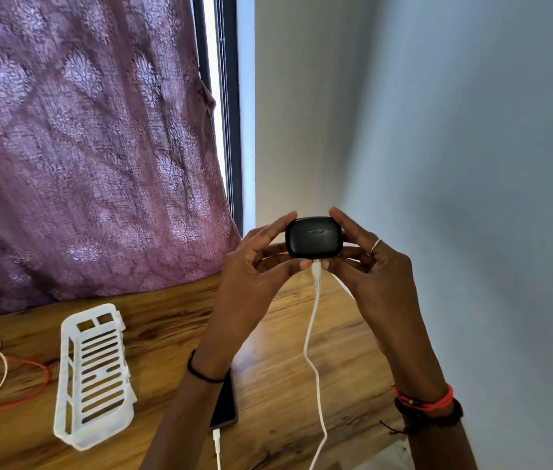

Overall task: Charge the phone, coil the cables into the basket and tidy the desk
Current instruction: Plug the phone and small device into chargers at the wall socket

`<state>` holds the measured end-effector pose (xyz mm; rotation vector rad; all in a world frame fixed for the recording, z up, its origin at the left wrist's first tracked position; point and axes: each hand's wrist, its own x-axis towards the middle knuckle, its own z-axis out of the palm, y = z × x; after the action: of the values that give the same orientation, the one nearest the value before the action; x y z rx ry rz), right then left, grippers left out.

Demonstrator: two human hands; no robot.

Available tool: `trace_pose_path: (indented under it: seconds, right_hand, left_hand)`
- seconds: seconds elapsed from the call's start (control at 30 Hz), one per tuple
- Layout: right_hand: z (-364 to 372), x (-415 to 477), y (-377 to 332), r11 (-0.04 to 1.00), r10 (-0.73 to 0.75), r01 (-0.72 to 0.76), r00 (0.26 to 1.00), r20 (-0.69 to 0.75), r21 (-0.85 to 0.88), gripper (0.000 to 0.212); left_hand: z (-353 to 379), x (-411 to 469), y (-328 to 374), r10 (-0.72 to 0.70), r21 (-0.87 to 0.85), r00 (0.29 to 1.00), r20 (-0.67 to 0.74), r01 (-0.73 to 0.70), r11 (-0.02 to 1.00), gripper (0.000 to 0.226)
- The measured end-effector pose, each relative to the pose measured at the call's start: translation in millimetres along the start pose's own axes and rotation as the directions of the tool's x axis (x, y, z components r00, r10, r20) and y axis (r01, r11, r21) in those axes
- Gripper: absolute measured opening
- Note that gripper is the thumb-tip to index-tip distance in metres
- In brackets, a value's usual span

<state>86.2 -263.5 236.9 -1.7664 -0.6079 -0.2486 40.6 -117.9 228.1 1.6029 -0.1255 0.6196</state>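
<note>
Now clasped from both sides

I see the left grip (254,266) and right grip (370,266) clasping a small glossy black plastic case (314,237) from either side, above the wooden table (278,395). A white cable (318,395) is plugged into its underside. The dark flat phone (227,403) lies under the left wrist, near the white slotted plastic basket (93,374).

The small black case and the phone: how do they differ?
The black case is held up, pinched between the left hand and right hand; the phone lies flat on the desk. The black case is chunky and rounded; the phone is a thin slab partly hidden by the left forearm. Both are dark; the case's cable and the phone's cable, both white, are plugged in.
</note>
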Motion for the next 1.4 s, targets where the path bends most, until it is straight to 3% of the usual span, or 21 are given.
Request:
trace_pose_path:
  seconds: [0.8, 1.4]
  right_hand:
    - [-4.2, 4.9, -14.7, 0.997, -0.081, 0.082, 0.995, -0.055, 0.009, 0.058]
    - [0.6, 11.4, -5.0, 0.998, -0.070, 0.070, 0.996, -0.053, -0.005, 0.058]
  left_hand:
    - [2.7, 7.6, 15.7, 0.124, 0.070, 0.992, -0.019, -0.123, 0.990, 0.066]
    - [0.5, 12.6, 3.6, 0.093, 0.040, 0.996, -0.005, -0.093, 0.995, 0.064]
